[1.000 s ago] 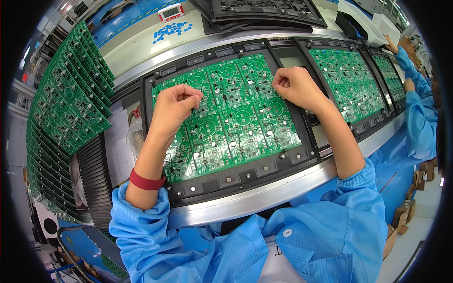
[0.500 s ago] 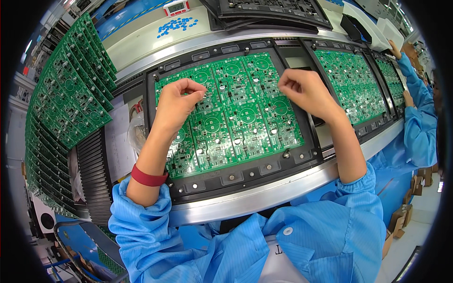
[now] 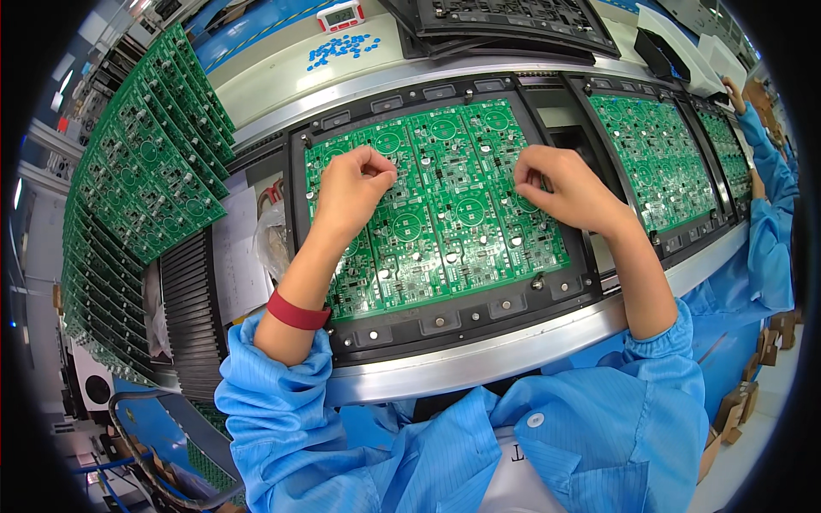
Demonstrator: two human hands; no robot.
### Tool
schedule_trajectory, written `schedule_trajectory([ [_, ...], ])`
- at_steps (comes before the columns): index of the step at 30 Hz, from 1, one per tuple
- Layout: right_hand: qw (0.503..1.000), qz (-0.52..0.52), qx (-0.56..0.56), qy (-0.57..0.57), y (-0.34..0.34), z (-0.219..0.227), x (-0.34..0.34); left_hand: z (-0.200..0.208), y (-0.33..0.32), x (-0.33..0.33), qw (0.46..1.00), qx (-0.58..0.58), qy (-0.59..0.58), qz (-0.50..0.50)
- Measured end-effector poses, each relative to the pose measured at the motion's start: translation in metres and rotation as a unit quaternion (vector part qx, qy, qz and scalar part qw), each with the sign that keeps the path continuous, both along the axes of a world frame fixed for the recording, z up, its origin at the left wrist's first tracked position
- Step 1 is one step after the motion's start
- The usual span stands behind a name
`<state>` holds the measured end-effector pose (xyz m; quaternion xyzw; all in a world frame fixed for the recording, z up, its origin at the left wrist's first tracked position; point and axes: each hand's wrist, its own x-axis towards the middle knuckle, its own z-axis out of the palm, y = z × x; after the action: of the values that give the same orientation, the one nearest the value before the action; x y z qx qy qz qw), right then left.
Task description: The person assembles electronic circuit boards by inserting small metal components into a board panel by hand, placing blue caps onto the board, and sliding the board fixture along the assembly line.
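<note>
bright light glints off the metal rail, with fisheye-bent, black-rimmed edges.

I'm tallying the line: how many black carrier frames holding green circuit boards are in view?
3: the front carrier frame; a second carrier frame to its right; a third carrier frame beyond, near a co-worker's blue sleeve. More may be hidden farther right.

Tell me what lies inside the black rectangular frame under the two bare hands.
The black rectangular frame holds flat green circuit boards, side by side. The left hand and right hand cover parts of them; whatever is beneath the boards is hidden.
</note>
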<state>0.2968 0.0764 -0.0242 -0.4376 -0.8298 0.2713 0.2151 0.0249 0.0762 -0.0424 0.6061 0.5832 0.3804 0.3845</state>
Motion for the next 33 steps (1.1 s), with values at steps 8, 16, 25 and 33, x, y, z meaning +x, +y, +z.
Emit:
schedule_trajectory([
  [8, 0.985, -0.075, -0.045, 0.15, 0.004, 0.0, 0.001, -0.006, 0.005, 0.01, 0.989, 0.059, 0.133, -0.009],
  [16, 0.953, -0.109, -0.15, 0.241, 0.007, 0.001, 0.007, -0.013, 0.0, 0.022, 0.949, 0.157, 0.272, -0.01],
  [25, 0.956, -0.142, -0.111, 0.232, 0.014, 0.001, 0.015, 0.008, -0.001, 0.008, 0.994, 0.074, 0.066, 0.045],
  [33, 0.96, -0.169, -0.065, 0.213, 0.012, 0.003, 0.018, 0.022, 0.011, -0.018, 0.774, -0.133, -0.616, 0.056],
])
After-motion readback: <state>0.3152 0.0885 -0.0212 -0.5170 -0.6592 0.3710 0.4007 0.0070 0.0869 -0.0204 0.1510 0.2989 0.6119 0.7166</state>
